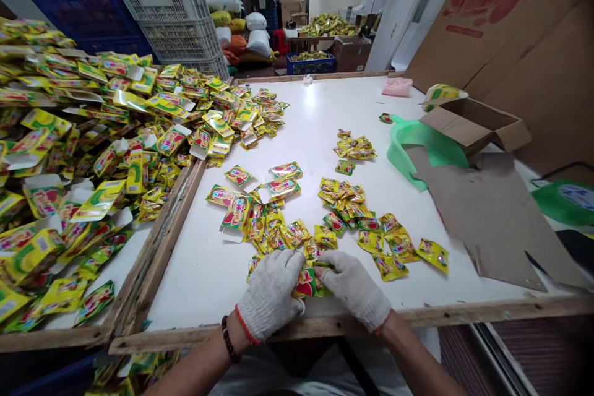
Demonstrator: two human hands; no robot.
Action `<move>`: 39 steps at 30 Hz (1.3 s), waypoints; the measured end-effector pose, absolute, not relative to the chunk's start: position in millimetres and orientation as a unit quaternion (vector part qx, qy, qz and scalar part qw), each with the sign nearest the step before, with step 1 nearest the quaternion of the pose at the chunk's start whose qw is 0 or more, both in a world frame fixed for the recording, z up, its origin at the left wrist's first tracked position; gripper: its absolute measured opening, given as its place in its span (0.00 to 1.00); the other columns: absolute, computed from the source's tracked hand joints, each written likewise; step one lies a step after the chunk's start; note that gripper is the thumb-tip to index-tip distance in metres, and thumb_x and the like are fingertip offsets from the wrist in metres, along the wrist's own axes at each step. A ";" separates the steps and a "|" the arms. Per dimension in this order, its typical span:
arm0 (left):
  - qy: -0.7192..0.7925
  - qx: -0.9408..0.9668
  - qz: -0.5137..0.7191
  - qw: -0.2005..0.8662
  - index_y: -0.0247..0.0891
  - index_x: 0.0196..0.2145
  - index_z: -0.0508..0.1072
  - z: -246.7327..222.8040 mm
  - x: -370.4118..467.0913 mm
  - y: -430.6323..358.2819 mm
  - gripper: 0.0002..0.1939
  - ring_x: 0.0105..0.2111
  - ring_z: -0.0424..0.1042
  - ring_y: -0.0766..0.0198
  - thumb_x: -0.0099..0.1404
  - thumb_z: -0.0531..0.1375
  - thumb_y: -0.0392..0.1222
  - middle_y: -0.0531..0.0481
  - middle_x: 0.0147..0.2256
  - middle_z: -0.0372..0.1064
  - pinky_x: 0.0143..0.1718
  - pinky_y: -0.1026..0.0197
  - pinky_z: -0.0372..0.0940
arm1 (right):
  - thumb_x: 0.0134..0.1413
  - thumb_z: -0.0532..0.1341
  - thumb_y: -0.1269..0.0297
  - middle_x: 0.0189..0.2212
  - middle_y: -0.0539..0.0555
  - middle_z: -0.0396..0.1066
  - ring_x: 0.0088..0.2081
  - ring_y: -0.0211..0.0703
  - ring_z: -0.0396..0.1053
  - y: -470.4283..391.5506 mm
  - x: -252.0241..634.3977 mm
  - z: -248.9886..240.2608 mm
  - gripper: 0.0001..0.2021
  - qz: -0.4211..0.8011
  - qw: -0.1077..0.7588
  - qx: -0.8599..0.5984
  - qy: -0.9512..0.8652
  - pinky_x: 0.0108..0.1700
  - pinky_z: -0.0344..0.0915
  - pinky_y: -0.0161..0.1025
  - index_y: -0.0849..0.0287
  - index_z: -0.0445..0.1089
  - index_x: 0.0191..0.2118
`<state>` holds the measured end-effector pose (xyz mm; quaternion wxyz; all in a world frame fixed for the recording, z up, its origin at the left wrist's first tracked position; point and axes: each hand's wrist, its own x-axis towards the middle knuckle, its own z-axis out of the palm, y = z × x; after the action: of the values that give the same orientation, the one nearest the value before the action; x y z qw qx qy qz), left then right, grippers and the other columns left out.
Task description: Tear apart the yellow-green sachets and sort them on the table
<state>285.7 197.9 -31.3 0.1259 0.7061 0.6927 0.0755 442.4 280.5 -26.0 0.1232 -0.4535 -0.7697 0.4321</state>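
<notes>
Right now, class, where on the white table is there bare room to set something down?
The table is bare at far middle, between the heap and pink bag, and near left, between the wooden rail and left hand. Packets and boxes crowd the space beyond that hand and the right hand.

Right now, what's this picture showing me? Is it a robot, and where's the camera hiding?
No robot here! These are a person's own left hand and right hand, wearing white gloves. The camera sits on the person's head, so you look forward and down, almost as they do.

On the white table lie small shiny packets and some little flat boxes. A huge colourful heap is on the left. On the right are a green plastic thing and cardboard.

The hands hold a colourful pack between them. Fingers cover some of it, so I can't see it all.
</notes>
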 end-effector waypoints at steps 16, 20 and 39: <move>0.687 0.716 0.042 0.113 0.40 0.51 0.60 -27.7 287.1 194.6 0.31 0.47 0.59 0.53 0.47 0.58 0.40 0.45 0.51 0.59 0.47 0.51 0.57 | 0.44 0.59 0.61 0.31 0.53 0.72 0.34 0.43 0.68 265.6 449.7 -42.9 0.12 0.519 0.202 -0.489 -0.671 0.37 0.64 0.37 0.61 0.70 0.35; 0.691 0.711 0.049 0.120 0.41 0.52 0.59 -28.7 288.1 192.5 0.32 0.47 0.58 0.52 0.46 0.58 0.40 0.45 0.51 0.60 0.47 0.50 0.57 | 0.44 0.59 0.61 0.27 0.53 0.71 0.30 0.42 0.68 263.5 451.2 -38.3 0.09 0.497 0.201 -0.512 -0.672 0.33 0.64 0.35 0.61 0.70 0.30; 0.637 0.747 0.086 0.172 0.41 0.38 0.67 -14.8 295.3 199.5 0.24 0.40 0.61 0.56 0.53 0.56 0.63 0.47 0.40 0.61 0.41 0.54 0.58 | 0.55 0.50 0.56 0.20 0.50 0.67 0.16 0.33 0.60 305.4 466.3 -4.7 0.15 0.473 0.062 -0.489 -0.730 0.18 0.54 0.29 0.61 0.64 0.25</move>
<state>295.3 199.5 -14.8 0.1720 0.7467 0.6368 0.0860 466.3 305.4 -4.7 0.0620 -0.4894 -0.7302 0.4727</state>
